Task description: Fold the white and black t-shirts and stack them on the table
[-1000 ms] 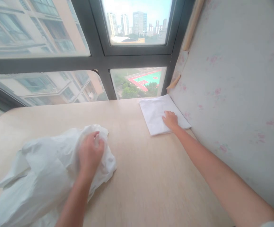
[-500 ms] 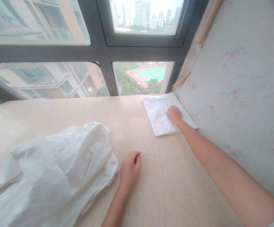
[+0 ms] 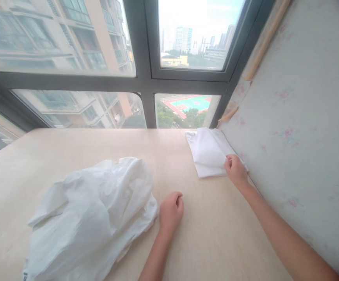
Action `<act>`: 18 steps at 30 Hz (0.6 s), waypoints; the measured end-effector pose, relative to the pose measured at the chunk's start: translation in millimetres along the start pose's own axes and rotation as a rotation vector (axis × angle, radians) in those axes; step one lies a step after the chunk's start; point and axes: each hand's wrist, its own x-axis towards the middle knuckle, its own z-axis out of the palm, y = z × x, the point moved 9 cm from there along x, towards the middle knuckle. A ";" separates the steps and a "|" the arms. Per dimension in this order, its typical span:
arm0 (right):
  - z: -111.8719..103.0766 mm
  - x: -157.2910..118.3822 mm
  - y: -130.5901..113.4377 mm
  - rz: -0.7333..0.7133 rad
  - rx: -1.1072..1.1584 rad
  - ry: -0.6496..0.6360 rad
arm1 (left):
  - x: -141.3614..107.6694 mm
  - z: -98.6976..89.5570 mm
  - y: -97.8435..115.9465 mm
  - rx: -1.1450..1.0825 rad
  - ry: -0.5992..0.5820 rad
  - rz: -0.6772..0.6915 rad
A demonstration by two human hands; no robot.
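A folded white cloth (image 3: 207, 156) lies at the back right of the wooden surface, against the wall. My right hand (image 3: 236, 170) pinches its top layer near the right front part, and that layer is drawn up in a loose fold. A large crumpled white cloth (image 3: 93, 218) is heaped on the left. Just right of this heap, my left hand (image 3: 171, 208) rests on the surface with its fingers curled together and nothing seen in them.
The pale wooden surface (image 3: 210, 238) ends at a dark window frame (image 3: 99, 82) along the back. On the right stands a wall (image 3: 309, 128) with floral paper, its edge torn near the window.
My right hand has moved towards me and to the right on the folded cloth, and the top layer is now lifted and creased. The camera view has shifted.
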 end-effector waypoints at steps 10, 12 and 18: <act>22.0 20.9 -17.5 0.152 0.022 -0.271 | 1.4 -4.6 -0.7 0.011 0.011 -0.009; -2.3 36.3 -32.7 0.120 0.031 -0.238 | 1.0 -7.1 -0.4 -0.002 0.023 -0.016; -182.8 51.3 -111.4 -0.210 0.273 0.328 | -4.5 -14.7 3.8 -0.120 0.085 -0.020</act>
